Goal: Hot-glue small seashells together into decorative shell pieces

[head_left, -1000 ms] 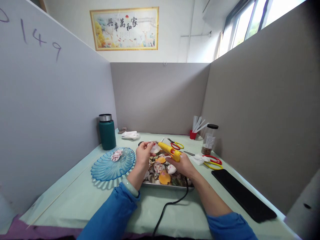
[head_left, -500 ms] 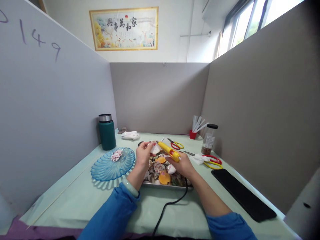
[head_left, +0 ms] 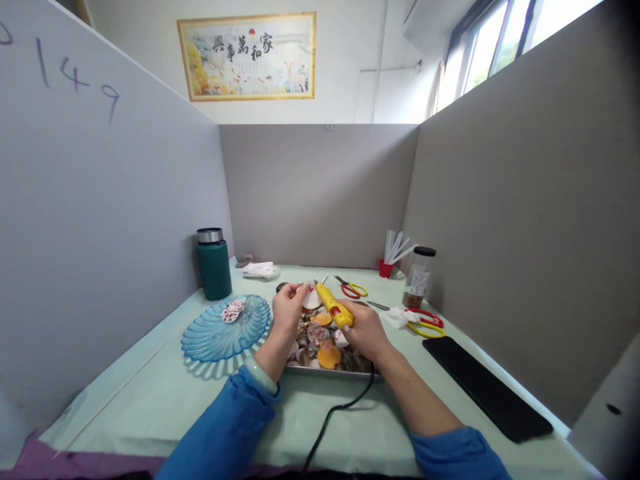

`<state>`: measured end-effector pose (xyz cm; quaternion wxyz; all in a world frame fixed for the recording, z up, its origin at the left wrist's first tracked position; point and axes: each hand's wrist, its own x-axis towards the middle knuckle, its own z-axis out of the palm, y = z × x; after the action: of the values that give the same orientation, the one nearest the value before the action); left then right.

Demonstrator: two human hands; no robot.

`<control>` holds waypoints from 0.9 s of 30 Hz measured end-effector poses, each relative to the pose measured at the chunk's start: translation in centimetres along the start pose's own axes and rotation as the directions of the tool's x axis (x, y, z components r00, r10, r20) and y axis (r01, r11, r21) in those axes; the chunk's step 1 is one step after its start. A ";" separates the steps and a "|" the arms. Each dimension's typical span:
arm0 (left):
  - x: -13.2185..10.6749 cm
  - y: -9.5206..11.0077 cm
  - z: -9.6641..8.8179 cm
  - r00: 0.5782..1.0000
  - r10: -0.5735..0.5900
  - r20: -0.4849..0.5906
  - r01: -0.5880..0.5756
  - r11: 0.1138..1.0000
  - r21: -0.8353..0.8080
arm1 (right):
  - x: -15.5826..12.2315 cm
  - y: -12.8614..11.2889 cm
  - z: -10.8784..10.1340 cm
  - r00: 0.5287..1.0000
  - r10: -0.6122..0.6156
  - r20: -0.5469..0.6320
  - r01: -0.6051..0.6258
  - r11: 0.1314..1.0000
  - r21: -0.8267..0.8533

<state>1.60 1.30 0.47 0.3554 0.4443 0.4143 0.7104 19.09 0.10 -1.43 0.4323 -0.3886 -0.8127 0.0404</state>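
My left hand (head_left: 286,313) pinches a white shell (head_left: 311,298) above a metal tray (head_left: 330,371) heaped with mixed shells. In my right hand (head_left: 367,331) is a yellow glue gun (head_left: 333,307), fingers wrapped round its grip, its nozzle touching the held shell. The gun's black cord (head_left: 335,413) trails off the table toward me. A blue glass plate (head_left: 225,330) lies to the left of the tray with a patterned shell (head_left: 233,311) on it.
A green flask (head_left: 213,263) stands back left beside a folded white cloth (head_left: 261,269). Scissors (head_left: 353,289), a red cup of sticks (head_left: 387,263), a jar (head_left: 419,277), more scissors (head_left: 424,324) and a black pad (head_left: 485,389) lie to the right. Partition walls enclose three sides.
My right hand has shifted left and tilted the glue gun's nozzle up against the shell. My left hand has barely moved.
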 end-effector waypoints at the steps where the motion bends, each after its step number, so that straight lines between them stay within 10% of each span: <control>1: 0.0 0.0 0.0 1.000 0.002 -0.002 -0.002 1.000 -0.002 | 0.0 0.0 0.1 1.000 -0.002 -0.002 0.002 1.000 0.001; 27: 0.0 -0.1 -0.1 0.998 -0.053 0.038 0.056 0.996 -0.074 | 0.0 0.3 0.4 0.999 -0.032 -0.004 0.032 0.997 0.067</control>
<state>1.50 1.29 0.35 0.3986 0.4320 0.3927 0.7073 18.99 0.39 -1.81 0.4469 -0.3609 -0.8163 0.0603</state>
